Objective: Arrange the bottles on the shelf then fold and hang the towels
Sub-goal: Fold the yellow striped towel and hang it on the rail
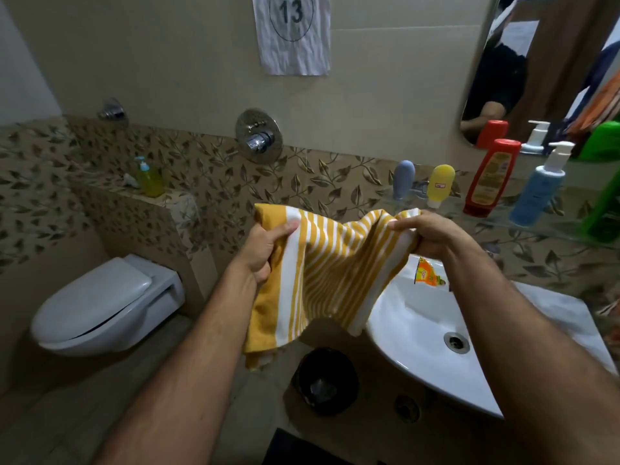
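A yellow and white striped towel (322, 273) hangs in the air in front of me, over the left edge of the white sink (419, 330). My left hand (265, 246) grips its upper left corner and my right hand (426, 233) pinches its upper right corner, so the cloth sags between them. On the glass shelf (553, 229) at the right stand a grey-blue bottle (403, 178), a yellow bottle (441, 184), a red bottle (491, 177), a blue pump bottle (540, 189) and a green bottle (604, 203).
A closed white toilet (100, 303) sits at the left, with a yellow-green soap dispenser (149, 177) on the ledge above it. A black bin (325, 380) stands on the floor below the towel. A mirror (536, 62) hangs above the shelf. An orange sachet (427, 271) lies on the sink.
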{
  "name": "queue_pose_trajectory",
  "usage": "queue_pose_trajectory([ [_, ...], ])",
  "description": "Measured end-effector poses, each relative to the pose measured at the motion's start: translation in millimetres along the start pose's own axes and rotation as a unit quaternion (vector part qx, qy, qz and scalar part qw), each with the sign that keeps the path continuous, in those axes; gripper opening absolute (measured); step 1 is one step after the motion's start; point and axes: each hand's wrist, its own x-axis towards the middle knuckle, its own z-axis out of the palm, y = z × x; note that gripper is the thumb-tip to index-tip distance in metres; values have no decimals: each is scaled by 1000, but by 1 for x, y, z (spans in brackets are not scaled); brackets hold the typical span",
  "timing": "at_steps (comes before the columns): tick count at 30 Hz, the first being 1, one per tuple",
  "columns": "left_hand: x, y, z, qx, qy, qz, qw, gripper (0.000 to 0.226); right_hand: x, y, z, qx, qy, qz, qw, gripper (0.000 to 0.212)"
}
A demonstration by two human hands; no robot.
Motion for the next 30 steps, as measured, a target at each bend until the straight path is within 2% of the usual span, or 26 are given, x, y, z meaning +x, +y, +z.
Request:
queue_pose_trajectory([
  [2,-1,17,9,0,10,9,1000,32,2,-8,-9,3,-26,-16,1000,32],
  [3,-2,26,13,-4,14,13,1000,36,3,-11,-14,32,-32,-41,998,39],
  [5,0,44,21,-22,15,22,999,41,10,-14,-25,182,-59,-116,975,50],
  [6,1,52,25,-34,15,29,999,44,12,-11,-27,246,-83,-141,955,50],
  [7,2,59,31,-45,17,36,998,47,13,-3,-25,269,-101,-146,947,49],
  [9,3,66,41,-61,20,41,997,57,12,20,-13,216,-98,-104,966,48],
  [13,8,59,45,-64,66,17,996,36,22,48,-1,142,-69,-15,987,47],
  [15,10,51,36,-62,94,-6,994,35,24,44,-8,140,-68,7,988,57],
  [18,11,43,20,-69,103,-27,992,36,26,40,-28,175,-108,-28,978,60],
  [21,12,39,10,-71,100,-34,992,35,24,49,-36,107,-154,-24,982,70],
  [24,13,36,-2,-66,96,-42,992,33,26,52,-31,74,-121,-19,990,63],
  [27,10,34,-25,-81,102,-23,991,47,27,45,-38,165,-92,-50,981,60],
  [28,9,34,-34,-80,95,-10,992,53,26,41,-40,175,-101,-55,978,57],
  [30,6,30,-45,-61,64,8,996,56,21,36,-40,124,-136,-57,981,50],
])
